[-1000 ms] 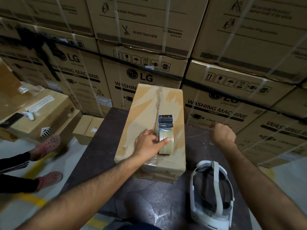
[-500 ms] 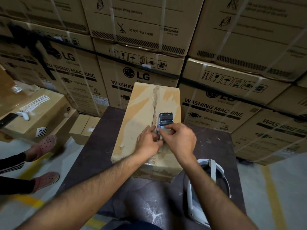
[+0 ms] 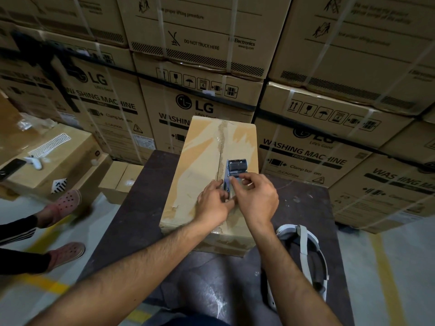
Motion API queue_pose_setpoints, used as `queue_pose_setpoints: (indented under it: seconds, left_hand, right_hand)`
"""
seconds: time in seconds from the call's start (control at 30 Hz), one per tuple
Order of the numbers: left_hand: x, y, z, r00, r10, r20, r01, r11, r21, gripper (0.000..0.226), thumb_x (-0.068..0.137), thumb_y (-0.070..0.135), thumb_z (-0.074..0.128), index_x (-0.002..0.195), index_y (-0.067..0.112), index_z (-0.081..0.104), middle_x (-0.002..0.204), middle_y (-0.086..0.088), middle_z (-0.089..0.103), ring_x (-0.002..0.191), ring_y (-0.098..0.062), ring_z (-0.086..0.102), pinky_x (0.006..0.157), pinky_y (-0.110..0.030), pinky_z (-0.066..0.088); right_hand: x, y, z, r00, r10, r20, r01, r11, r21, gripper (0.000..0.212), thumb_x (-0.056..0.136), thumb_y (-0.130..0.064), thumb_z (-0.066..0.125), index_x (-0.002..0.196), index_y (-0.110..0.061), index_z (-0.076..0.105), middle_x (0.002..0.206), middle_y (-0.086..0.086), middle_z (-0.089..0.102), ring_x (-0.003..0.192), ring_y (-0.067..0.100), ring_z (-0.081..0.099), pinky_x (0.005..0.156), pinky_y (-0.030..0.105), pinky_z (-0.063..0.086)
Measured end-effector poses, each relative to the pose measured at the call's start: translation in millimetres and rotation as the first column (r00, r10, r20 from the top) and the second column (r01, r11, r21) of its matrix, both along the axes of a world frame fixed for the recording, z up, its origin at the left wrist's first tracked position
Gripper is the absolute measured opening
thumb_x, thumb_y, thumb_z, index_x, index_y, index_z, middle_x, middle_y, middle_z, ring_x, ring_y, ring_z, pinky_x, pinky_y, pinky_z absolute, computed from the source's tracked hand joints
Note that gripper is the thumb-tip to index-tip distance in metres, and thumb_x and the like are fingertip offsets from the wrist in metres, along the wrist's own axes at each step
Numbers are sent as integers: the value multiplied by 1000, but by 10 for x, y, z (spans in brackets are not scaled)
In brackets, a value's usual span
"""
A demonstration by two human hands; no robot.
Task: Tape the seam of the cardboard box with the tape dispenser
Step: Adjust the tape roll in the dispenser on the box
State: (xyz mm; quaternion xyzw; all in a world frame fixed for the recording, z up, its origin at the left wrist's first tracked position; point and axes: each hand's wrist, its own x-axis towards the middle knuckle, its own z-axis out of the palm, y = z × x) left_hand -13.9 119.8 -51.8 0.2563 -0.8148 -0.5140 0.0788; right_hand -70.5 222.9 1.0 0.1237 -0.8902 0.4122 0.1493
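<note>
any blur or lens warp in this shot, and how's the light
Head view: wide-angle warp bows the stacked cartons outward; the pink clogs at left smear with motion blur; both hands and the tape dispenser stay sharp; light is dim, with glare on the dark table.

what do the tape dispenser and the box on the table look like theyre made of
Tape dispenser: looks like metal, with a bluish sheen and a toothed front edge; painted plastic is possible. Cardboard box: matte brown cardboard, paler where its surface layer is torn, with glossy clear tape along the seam.
</note>
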Motion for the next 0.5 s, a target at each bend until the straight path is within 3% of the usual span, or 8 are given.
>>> queue_pose_setpoints:
  seconds: [0.13,0.2,0.27,0.37,0.5]
  left_hand:
    - [-16,1,-44,1000,19,-18,-17,996,92,42,66,71,67,69,30,72,154,14,51,145,-15,43,112,-52,43]
    - [-14,23,-14,999,26,-21,-23,989,148,22,63,74,71,78,57,68,143,5,62,138,-19,52,111,-54,45]
    - [-25,25,-16,998,33,-52,-22,978,209,28,59,76,74,77,79,54,129,0,70,124,-22,64,102,-57,52]
    - [-33,37,-17,997,33,-65,-14,962,273,41,45,90,78,76,79,55,125,2,70,116,-22,68,93,-56,58]
    - [-17,11,-34,996,29,-88,-5,965,261,42,42,94,75,75,81,53,129,1,69,124,-20,64,103,-51,53]
  right_hand:
    - [-84,90,10,997,71,36,-69,995,-68,17,82,-37,88,97,-30,84,88,-14,74,75,6,69,70,31,58]
    - [-117,117,19,992,114,48,-111,992,-57,16,83,-35,87,97,-28,85,91,-12,75,74,8,70,71,35,60]
    - [-142,138,26,987,150,54,-148,988,-39,17,83,-31,88,99,-28,85,92,-12,75,74,9,70,72,36,61]
    - [-175,175,21,983,168,79,-167,986,-23,19,81,-28,88,99,-28,84,91,-15,72,72,5,69,72,36,61]
    - [-189,209,52,976,182,119,-170,980,-104,21,78,-22,90,95,-29,79,89,-13,72,70,3,69,74,35,62]
